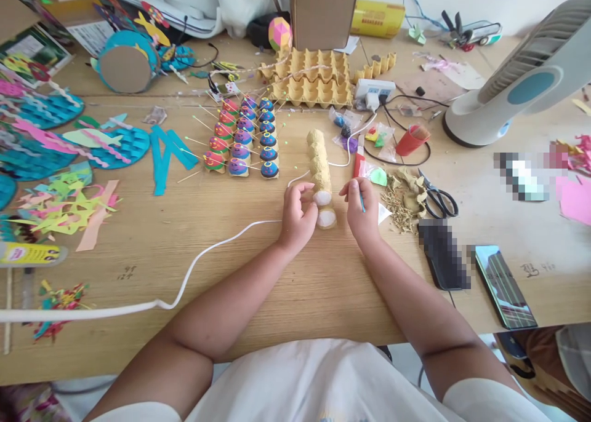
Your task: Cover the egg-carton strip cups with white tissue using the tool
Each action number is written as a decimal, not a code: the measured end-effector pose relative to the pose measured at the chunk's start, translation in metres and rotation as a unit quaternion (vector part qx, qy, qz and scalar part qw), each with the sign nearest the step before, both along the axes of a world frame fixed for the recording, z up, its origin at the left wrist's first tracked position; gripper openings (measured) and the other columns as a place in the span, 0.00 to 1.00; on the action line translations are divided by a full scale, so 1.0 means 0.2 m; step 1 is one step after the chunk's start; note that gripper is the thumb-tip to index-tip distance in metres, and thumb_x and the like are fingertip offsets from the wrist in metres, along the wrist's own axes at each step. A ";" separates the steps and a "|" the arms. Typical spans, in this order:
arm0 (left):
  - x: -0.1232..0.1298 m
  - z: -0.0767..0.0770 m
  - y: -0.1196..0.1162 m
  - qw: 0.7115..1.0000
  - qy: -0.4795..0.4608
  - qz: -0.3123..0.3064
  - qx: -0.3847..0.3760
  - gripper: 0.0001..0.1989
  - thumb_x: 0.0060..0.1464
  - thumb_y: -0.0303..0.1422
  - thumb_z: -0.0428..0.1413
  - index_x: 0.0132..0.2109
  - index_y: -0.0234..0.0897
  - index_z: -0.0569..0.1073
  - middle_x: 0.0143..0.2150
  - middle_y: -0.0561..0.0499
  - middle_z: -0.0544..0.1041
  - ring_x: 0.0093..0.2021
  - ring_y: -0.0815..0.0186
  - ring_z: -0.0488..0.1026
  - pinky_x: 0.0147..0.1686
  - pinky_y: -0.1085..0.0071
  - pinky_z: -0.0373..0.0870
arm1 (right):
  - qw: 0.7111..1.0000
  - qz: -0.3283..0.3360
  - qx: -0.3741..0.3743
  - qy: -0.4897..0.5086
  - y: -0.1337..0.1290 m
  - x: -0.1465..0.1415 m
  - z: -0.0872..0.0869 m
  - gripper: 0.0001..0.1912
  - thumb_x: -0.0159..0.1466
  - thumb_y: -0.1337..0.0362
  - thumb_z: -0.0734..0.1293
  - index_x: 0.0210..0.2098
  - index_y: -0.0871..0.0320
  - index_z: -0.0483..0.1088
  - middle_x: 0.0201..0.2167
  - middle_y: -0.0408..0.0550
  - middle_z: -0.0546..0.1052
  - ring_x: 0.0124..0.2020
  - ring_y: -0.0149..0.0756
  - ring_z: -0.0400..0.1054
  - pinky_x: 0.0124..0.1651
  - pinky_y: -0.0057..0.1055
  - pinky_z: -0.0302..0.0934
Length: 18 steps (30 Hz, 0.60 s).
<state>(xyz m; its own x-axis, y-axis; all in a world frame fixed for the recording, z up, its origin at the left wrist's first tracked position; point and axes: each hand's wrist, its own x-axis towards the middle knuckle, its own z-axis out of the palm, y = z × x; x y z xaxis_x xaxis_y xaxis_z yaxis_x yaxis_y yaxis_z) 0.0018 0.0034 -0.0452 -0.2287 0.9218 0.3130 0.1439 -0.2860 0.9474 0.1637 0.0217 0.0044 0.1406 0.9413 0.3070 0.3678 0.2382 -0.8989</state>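
A strip of yellow egg-carton cups [318, 160] lies lengthwise in front of me, its two nearest cups faced with white patches. My left hand [298, 219] is curled against the left side of its near end, thumb and fingertips at the cup. To the right of the strip, my right hand [362, 211] is closed around a thin blue stick-like tool [362, 202], mostly hidden by the fingers. Beyond my left hand stand three rows of painted egg-carton caterpillars, red [223, 133], purple [243, 136] and blue [268, 139], with faces and thin antennae.
Right of my hand lie carton scraps [406, 210], black scissors [438, 197] and a phone [505, 286]. A fan [508, 83] stands behind them. Egg trays [309, 77] and a power strip [375, 90] are at the back. A white cable [198, 262] crosses the left side, near paper scraps [69, 203].
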 end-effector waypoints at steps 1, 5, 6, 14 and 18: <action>0.00 0.00 0.00 1.000 0.002 0.002 0.007 0.19 0.62 0.28 0.60 0.59 0.45 0.75 0.59 0.45 0.79 0.63 0.57 0.77 0.60 0.60 0.77 | 1.000 -0.003 0.007 -0.010 0.01 0.01 0.02 0.16 0.78 0.47 0.62 0.39 0.50 0.67 0.35 0.45 0.77 0.37 0.39 0.70 0.46 0.40 0.65; 0.00 0.02 0.00 1.000 0.006 0.010 0.027 0.17 0.64 0.31 0.62 0.59 0.45 0.75 0.59 0.44 0.80 0.63 0.56 0.77 0.58 0.58 0.76 | 0.985 0.021 0.009 -0.171 0.04 0.14 0.12 0.13 0.69 0.52 0.73 0.44 0.50 0.68 0.43 0.50 0.81 0.43 0.46 0.74 0.51 0.47 0.68; -0.01 0.02 0.00 0.999 0.009 0.012 0.030 0.16 0.64 0.31 0.61 0.58 0.45 0.75 0.59 0.44 0.81 0.63 0.56 0.77 0.58 0.58 0.76 | 0.973 0.018 -0.005 -0.231 0.04 0.18 0.14 0.15 0.68 0.53 0.75 0.45 0.50 0.68 0.45 0.52 0.81 0.46 0.49 0.75 0.54 0.50 0.68; 0.00 0.03 0.00 0.997 0.028 0.023 0.062 0.19 0.61 0.25 0.58 0.58 0.44 0.76 0.57 0.44 0.81 0.62 0.56 0.77 0.58 0.59 0.77 | 0.860 -0.057 -0.150 -0.484 -0.10 0.41 0.11 0.21 0.65 0.55 0.80 0.49 0.53 0.71 0.54 0.64 0.84 0.64 0.69 0.70 0.61 0.62 0.66; 0.00 0.02 0.00 0.995 0.054 0.032 0.074 0.19 0.61 0.25 0.58 0.57 0.45 0.76 0.56 0.45 0.81 0.60 0.56 0.78 0.57 0.59 0.77 | 0.858 -0.053 -0.160 -0.486 -0.12 0.40 0.08 0.14 0.66 0.61 0.76 0.46 0.52 0.70 0.50 0.62 0.84 0.62 0.67 0.72 0.59 0.59 0.67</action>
<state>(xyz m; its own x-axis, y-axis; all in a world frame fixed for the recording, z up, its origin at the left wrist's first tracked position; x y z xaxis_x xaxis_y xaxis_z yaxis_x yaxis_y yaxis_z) 0.0022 0.0028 -0.0414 -0.2430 0.8487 0.4698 0.2644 -0.4080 0.8739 0.2444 -0.0023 0.0208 0.0552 0.9968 0.0574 0.9845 -0.0447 -0.1695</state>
